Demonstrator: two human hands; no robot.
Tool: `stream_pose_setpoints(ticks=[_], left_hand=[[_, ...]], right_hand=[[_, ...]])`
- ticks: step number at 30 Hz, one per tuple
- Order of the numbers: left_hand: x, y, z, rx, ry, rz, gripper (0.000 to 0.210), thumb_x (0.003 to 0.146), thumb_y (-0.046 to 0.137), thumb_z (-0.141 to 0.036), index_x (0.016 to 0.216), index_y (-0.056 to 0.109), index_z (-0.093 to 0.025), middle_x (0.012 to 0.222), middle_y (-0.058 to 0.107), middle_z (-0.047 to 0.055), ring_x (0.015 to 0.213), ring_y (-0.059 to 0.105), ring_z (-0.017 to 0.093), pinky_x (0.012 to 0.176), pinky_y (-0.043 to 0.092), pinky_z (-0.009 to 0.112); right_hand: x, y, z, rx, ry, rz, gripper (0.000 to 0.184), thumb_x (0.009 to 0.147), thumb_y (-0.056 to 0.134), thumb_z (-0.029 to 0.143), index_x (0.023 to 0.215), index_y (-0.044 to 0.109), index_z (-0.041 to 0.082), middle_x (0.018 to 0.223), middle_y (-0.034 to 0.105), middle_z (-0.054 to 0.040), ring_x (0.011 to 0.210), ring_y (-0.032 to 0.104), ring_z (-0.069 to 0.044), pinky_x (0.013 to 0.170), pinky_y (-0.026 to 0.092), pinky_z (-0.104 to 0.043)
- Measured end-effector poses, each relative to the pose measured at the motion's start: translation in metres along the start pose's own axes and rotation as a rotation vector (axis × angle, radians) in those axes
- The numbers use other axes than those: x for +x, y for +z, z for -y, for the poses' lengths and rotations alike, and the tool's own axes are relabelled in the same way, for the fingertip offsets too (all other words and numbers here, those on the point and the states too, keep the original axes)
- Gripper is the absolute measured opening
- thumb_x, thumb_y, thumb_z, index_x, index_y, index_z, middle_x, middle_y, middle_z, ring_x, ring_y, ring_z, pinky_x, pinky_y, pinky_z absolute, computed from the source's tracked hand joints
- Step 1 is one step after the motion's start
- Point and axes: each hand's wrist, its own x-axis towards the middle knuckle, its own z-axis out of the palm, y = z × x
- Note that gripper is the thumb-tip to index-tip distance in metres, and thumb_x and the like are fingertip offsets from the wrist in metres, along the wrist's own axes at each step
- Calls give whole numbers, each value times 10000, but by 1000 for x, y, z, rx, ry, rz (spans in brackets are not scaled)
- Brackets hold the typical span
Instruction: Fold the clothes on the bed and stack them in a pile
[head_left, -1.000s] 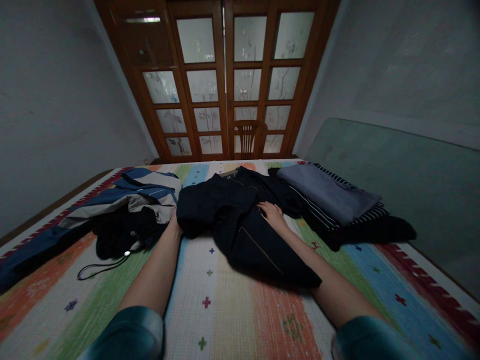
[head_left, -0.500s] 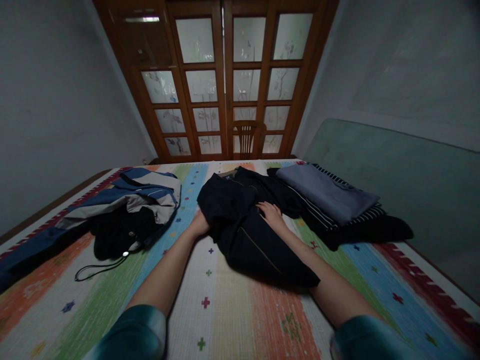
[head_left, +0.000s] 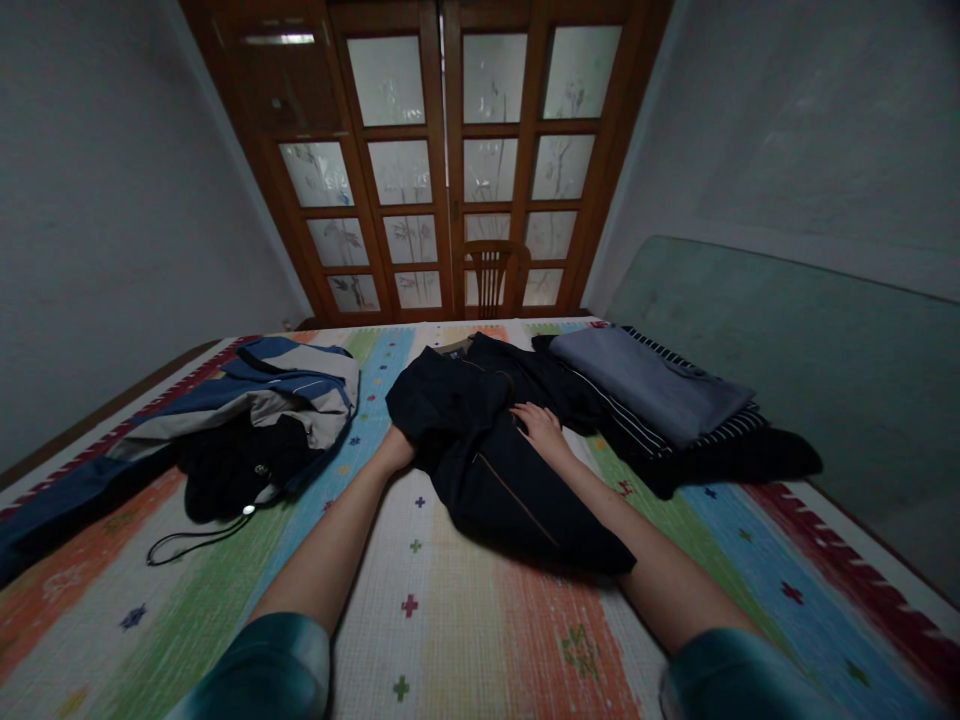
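A dark navy jacket (head_left: pixel 480 440) with thin brown lines of trim lies partly folded and bunched in the middle of the table, its tan-lined collar at the far side. My left hand (head_left: pixel 397 447) reaches under the jacket's left edge, so the fabric covers its fingers. On top of the jacket, toward its right side, rests my right hand (head_left: pixel 538 428) with fingers stretched out over the cloth. One dark sleeve-like flap hangs toward me and crosses my right forearm.
A blue and grey jacket (head_left: pixel 300 385) with a black part and a looped cord lies at left. Stacked at right are a grey folded garment (head_left: pixel 652 380), striped cloth and black clothing. A patterned tablecloth (head_left: pixel 450 620) covers the table; a wooden chair (head_left: pixel 491 275) stands beyond.
Almost nothing differs. The jacket's left part and my left hand have shifted very slightly left; my right hand stays on the cloth.
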Motion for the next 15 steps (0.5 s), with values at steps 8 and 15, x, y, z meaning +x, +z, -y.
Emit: stream_pose_setpoints(ticks=[8, 15], left_hand=[[2, -4, -3, 12, -66, -21, 621, 871, 515, -463, 1408, 468, -154, 1497, 422, 140, 1453, 247, 270, 1204, 148, 477], [1, -9, 1, -104, -297, -247, 559, 861, 520, -413, 1375, 495, -196, 1429, 513, 114, 1389, 384, 273, 1162, 298, 467]], right_hand=[[-1, 0, -1, -2, -5, -5, 390, 935, 425, 347, 1256, 616, 233, 1369, 569, -74, 1317, 451, -246, 1087, 297, -473], [-2, -3, 1, 12, -2, 7, 392, 936, 429, 348, 1262, 611, 231, 1366, 569, -82, 1324, 443, -250, 1096, 289, -485]])
